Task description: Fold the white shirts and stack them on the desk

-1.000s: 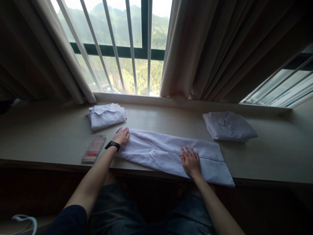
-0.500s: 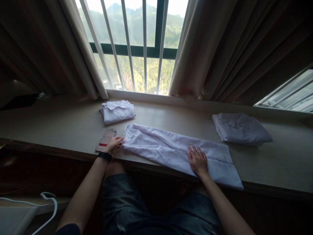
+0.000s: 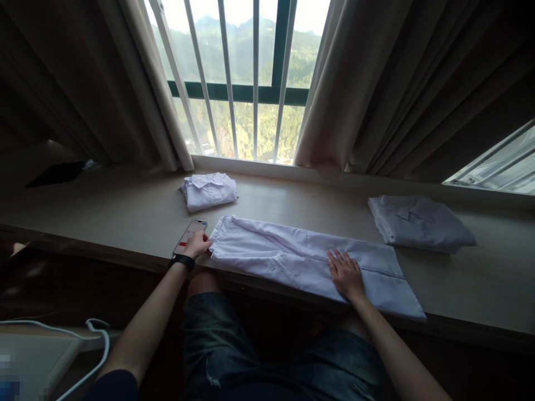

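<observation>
A white shirt (image 3: 292,253), folded into a long strip, lies across the wooden ledge (image 3: 104,217) in front of me. My right hand (image 3: 345,274) rests flat on it, fingers spread, right of its middle. My left hand (image 3: 195,245), with a black band on the wrist, lies on the near end of a phone (image 3: 193,231) just left of the shirt's left end. Whether its fingers grip the phone I cannot tell.
A small folded white shirt (image 3: 209,190) sits behind the phone near the window. Another folded shirt (image 3: 418,223) lies at the right. Beige curtains (image 3: 376,83) hang down to the ledge. A white cable (image 3: 90,345) lies low at the left.
My left hand left the shirt's left end and moved onto the phone beside it. My right hand stayed pressed on the shirt. The view swung left.
</observation>
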`<state>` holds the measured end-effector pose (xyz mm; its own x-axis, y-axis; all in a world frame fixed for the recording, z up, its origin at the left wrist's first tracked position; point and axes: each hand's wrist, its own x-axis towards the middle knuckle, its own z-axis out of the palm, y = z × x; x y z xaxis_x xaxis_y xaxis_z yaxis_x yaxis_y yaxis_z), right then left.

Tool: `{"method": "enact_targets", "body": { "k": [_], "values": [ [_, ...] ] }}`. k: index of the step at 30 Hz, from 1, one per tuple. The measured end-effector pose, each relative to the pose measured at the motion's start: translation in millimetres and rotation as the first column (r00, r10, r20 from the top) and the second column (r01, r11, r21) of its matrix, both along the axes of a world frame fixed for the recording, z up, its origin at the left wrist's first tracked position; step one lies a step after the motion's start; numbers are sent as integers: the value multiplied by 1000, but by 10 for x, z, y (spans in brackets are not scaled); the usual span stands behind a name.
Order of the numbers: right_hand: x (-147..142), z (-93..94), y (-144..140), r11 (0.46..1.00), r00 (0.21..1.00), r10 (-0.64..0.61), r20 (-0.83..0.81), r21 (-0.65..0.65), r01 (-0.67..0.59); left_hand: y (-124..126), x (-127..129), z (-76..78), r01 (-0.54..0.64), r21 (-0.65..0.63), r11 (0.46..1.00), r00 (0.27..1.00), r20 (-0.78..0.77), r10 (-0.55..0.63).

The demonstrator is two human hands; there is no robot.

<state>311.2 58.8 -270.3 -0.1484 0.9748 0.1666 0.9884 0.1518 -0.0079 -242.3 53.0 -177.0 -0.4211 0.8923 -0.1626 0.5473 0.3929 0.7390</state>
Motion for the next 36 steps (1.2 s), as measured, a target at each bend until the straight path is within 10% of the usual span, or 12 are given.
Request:
{"method": "enact_targets", "body": {
  "k": [3, 9, 16, 20, 25, 31, 36],
  "values": [
    [14, -10, 4, 1000, 1000, 1, -7, 9, -1, -227, 138, 7, -4, 76, 997, 983, -184, 18],
    [-13, 6, -7, 1000, 999, 1, -37, 26, 0, -607, 307, -25, 542, 152, 827, 812, -347, -469],
    [-21, 33, -9, 999, 997, 6, -71, 39, -3, -417, 199, -30, 493, -10, 870, 869, -31, -493],
    [-16, 68, -12, 999, 996, 20, -88, 43, -16, -322, 305, 53, 486, -244, 839, 800, -262, -539],
    [-23, 86, -16, 998, 993, 27, -118, 65, -19, -423, 891, 107, 399, -91, 913, 653, -671, -352],
    [-46, 95, 2, 990, 985, 107, -136, 101, -94, -367, 2006, -161, 762, 129, 635, 533, -682, -501],
    [-370, 229, 114, 974, 951, 217, -220, 112, -197, -244, 2492, -525, 812, 66, 580, 443, -716, -539]
  ]
}}
